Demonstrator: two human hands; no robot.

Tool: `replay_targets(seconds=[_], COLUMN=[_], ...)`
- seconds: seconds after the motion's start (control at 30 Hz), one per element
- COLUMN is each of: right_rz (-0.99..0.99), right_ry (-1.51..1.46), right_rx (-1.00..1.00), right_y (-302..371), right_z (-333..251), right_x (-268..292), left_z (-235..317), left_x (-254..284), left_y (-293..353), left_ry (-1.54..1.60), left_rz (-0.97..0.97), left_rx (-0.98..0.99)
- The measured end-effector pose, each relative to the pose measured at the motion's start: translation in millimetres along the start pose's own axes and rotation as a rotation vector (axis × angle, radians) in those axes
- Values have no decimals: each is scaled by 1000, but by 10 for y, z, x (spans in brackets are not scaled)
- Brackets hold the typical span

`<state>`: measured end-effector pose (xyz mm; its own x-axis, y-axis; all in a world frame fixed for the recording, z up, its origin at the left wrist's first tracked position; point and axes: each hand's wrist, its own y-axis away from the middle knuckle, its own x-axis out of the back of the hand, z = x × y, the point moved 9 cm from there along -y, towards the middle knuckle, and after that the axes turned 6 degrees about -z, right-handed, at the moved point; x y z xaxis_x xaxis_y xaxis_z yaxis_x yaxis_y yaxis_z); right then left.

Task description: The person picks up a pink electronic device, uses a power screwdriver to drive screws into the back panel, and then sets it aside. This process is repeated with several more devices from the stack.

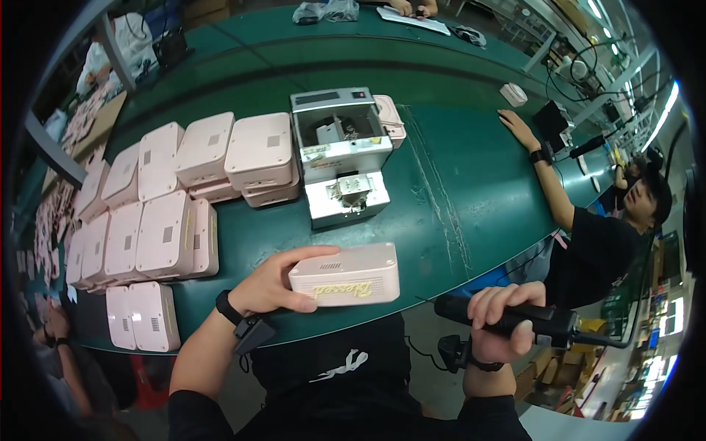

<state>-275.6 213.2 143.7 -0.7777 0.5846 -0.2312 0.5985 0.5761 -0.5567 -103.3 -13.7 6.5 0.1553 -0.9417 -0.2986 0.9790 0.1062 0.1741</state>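
My left hand [276,283] grips one end of a pale pink plastic box-shaped device [353,268], fingers behind it and thumb along its front. The device stands on its narrow side near the table's front edge; its front face has fine perforations and raised yellow lettering. My right hand [507,316] is wrapped round a black electric screwdriver [540,323], held roughly level past the table edge. Its thin bit points left toward the device, apart from it, and a cable leaves its right end. Beyond the device stands a grey and white screw feeder [346,158].
Several pink devices [165,235] are stacked on the left of the green table [434,198]. Another pink device [390,117] sits behind the feeder, and a small pink part [513,94] lies at the far right. A co-worker [610,228] rests an arm on the right edge.
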Motion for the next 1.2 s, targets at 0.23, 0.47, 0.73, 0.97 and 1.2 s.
replay_targets(seconds=[0.23, 0.47, 0.73, 0.97, 1.2], right_rz=[82, 38, -37, -186, -252], right_ry=[-59, -109, -132, -251, -235], right_rx=[-98, -105, -21, -339, -382], right_y=[134, -6, -271, -464, -407], right_z=[199, 143, 65, 409, 637], right_x=[379, 415, -31, -481, -670], left_z=[-13, 772, 439, 300, 275], left_x=[-223, -347, -294, -192, -155], left_y=[18, 394, 351, 359, 366], left_ry=[214, -955, -1167, -1127, -1091], left_rz=[-204, 379, 412, 387, 384], left_rx=[-84, -425, -333, -261, -278])
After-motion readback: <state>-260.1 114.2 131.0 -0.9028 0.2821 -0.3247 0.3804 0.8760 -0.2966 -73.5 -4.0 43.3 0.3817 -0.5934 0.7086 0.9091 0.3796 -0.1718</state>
